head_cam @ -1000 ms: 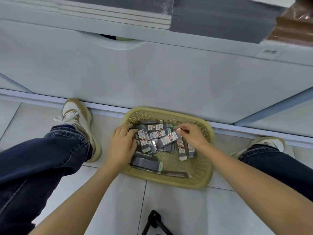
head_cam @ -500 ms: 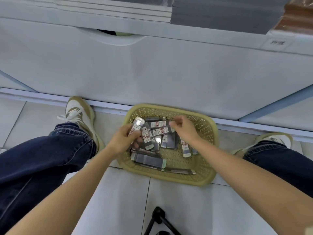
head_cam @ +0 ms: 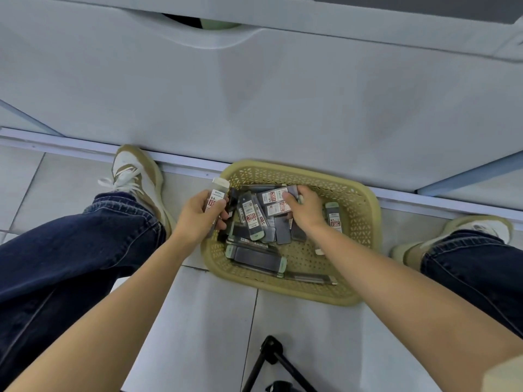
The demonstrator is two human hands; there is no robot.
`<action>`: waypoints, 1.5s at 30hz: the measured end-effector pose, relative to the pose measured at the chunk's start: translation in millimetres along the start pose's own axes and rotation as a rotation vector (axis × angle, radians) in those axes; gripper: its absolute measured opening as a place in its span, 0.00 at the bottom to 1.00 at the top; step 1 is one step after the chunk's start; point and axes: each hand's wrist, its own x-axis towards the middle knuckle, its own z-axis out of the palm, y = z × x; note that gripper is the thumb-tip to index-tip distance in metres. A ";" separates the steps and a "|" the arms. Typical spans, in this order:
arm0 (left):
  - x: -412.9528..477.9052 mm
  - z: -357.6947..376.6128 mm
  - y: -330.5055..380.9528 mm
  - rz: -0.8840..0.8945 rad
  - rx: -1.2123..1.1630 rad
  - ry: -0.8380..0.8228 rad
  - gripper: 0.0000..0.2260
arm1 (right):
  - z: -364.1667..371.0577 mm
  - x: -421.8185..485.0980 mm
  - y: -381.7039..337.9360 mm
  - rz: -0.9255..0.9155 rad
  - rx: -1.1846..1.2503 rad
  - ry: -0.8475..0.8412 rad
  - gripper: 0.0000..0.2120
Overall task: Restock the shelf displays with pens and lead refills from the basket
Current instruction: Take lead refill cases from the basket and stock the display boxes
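Observation:
A yellow woven plastic basket [head_cam: 359,210] sits on the tiled floor against the white shelf base. It holds several dark lead refill cases [head_cam: 252,216] with red-and-white labels. My left hand [head_cam: 198,216] grips a small stack of refill cases [head_cam: 216,198] at the basket's left rim, lifted a little above the pile. My right hand [head_cam: 304,207] is inside the basket, fingers curled on labelled refill cases [head_cam: 276,196] at the far side of the pile. A thin dark pen [head_cam: 311,278] lies along the near wall of the basket.
The white cabinet front [head_cam: 283,94] rises right behind the basket, with a recessed handle slot [head_cam: 198,22] at the top. My knees in blue jeans and tan shoes [head_cam: 135,176] flank the basket. A black tripod [head_cam: 271,360] stands on the floor near me.
My left hand has lifted refill cases out of the pile toward the basket's left rim. My right hand has shifted to the far side of the pile and closed on more cases.

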 end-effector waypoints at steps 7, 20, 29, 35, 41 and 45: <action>-11.6 27.3 23.0 -0.073 -0.180 -0.017 0.05 | -70.3 -15.1 -8.1 -0.096 0.157 -0.098 0.09; -50.9 42.0 68.2 0.083 -0.228 -0.039 0.09 | -123.0 -60.7 -55.0 -0.240 -0.070 -0.410 0.12; -76.9 33.4 95.5 0.248 0.041 -0.235 0.12 | -125.0 -84.0 -83.3 -0.442 -0.378 -0.493 0.12; -89.4 43.2 97.0 0.258 -0.222 -0.226 0.14 | -122.2 -98.4 -82.8 -0.436 -0.168 -0.433 0.07; -97.7 61.2 100.1 0.273 -0.429 -0.284 0.09 | -123.9 -110.6 -91.4 -0.434 -0.073 -0.408 0.04; -98.3 55.8 113.9 0.273 -0.576 -0.180 0.05 | -138.0 -117.0 -107.7 -0.498 0.019 -0.278 0.02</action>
